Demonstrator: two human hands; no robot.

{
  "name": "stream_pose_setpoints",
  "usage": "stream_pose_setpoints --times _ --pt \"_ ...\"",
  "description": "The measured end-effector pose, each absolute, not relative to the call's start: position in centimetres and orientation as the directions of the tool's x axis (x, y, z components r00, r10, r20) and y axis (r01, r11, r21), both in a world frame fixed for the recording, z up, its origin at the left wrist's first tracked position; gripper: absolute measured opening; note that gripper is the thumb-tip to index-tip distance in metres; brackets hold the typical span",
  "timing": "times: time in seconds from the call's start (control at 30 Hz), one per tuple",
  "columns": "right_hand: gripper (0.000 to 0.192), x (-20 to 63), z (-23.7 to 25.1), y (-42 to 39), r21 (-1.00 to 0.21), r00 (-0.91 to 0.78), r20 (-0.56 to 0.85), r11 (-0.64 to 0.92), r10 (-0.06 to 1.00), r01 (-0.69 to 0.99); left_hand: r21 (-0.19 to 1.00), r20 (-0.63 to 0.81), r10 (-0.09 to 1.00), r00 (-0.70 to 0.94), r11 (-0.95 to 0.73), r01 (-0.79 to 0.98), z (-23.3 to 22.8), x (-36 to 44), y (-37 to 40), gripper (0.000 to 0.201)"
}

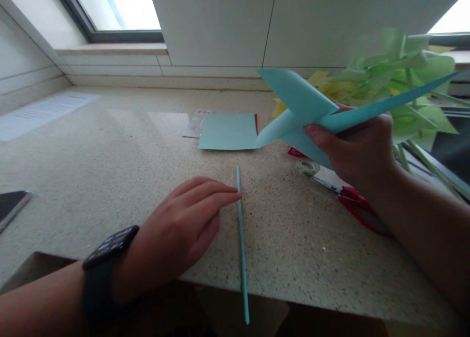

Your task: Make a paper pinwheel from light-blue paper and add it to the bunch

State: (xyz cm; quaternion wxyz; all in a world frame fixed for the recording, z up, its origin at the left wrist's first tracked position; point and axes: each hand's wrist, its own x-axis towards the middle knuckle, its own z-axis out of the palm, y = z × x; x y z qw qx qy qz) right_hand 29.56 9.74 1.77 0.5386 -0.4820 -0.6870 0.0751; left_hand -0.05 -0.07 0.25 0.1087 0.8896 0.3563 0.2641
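Observation:
My right hand is raised over the counter, closed on a light blue paper flower shape with curled, pointed petals. The thumb presses near its middle, and the other fingers are mostly hidden behind the paper. A thin rolled paper stick in the same blue lies on the counter, its near end jutting past the front edge. At its upper part, the fingertips of my left hand are together on the stick; the thumb is mostly hidden beneath.
Light blue paper sheets lie at the middle back. Red-handled scissors and a tape roll sit under my right arm. Green and yellow paper flowers crowd the right. A printed sheet and a dark flat object are left.

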Motion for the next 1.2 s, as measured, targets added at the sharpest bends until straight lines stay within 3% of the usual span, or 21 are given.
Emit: stream_pose_setpoints --times 0.13,0.43,1.2 --pt "0.028 29.62 1.74 9.69 -0.622 0.034 0.664 0.526 0.747 0.580 0.441 0.364 0.786 0.499 -0.618 0.651 0.43 -0.07 0.42 0.035" --pt "0.030 30.06 1.18 10.02 -0.602 -0.003 0.674 0.552 0.739 0.577 0.376 0.273 0.652 0.707 -0.749 0.546 0.49 0.33 -0.29 0.033" --pt "0.026 29.62 1.33 9.54 -0.575 -0.034 0.675 0.554 0.737 0.603 0.414 0.262 0.690 0.675 -0.712 0.567 0.61 0.31 -0.12 0.019"
